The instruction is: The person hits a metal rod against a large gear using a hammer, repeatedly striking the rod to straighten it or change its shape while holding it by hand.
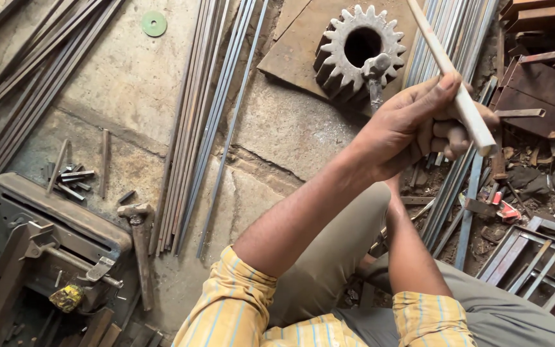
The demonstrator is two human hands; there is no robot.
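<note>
My left hand [412, 125] is raised in front of me and gripped around a long pale wooden handle [437, 51], thumb on top. The handle slants up and out of the top edge, so its far end is hidden. My right hand [462, 132] sits just behind and under the left one, mostly covered, with its fingers curled on the same handle near its lower end. Beyond my hands, a large grey toothed gear [354, 48] lies on a rusty plate [290, 51], and a short metal piece [376, 74] stands at its rim.
Long steel rods [203, 122] lie in bundles across the cracked concrete floor, and more rods [451, 186] lie on the right. A rusty hammer [140, 241], short cut pieces [72, 180], a green disc [154, 24] and a grey machine [46, 225] are on the left. Scrap metal [534, 90] is piled on the right.
</note>
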